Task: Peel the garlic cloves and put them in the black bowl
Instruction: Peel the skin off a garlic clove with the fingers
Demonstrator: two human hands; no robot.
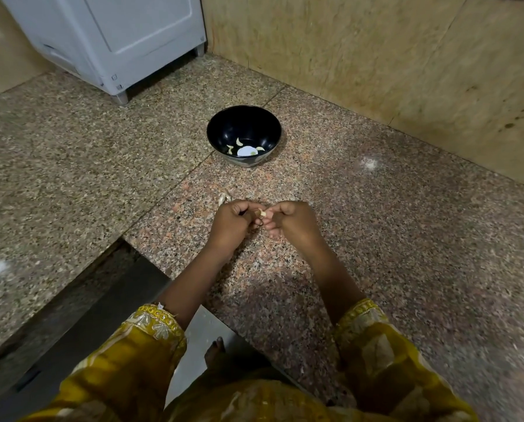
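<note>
A black bowl (244,123) stands on the speckled granite counter (376,226), a little beyond my hands. Three peeled garlic cloves (239,142) lie in its bottom beside a white glare spot. My left hand (231,222) and my right hand (294,222) meet over the counter, fingers curled. Between their fingertips they pinch one small pale garlic clove (262,213), mostly hidden by the fingers. A scrap of garlic skin (222,198) lies just behind my left hand.
A white appliance (111,41) stands at the back left of the counter. A beige stone wall (406,56) runs along the back right. The counter's front edge drops off at lower left (139,248). My yellow sleeves fill the bottom.
</note>
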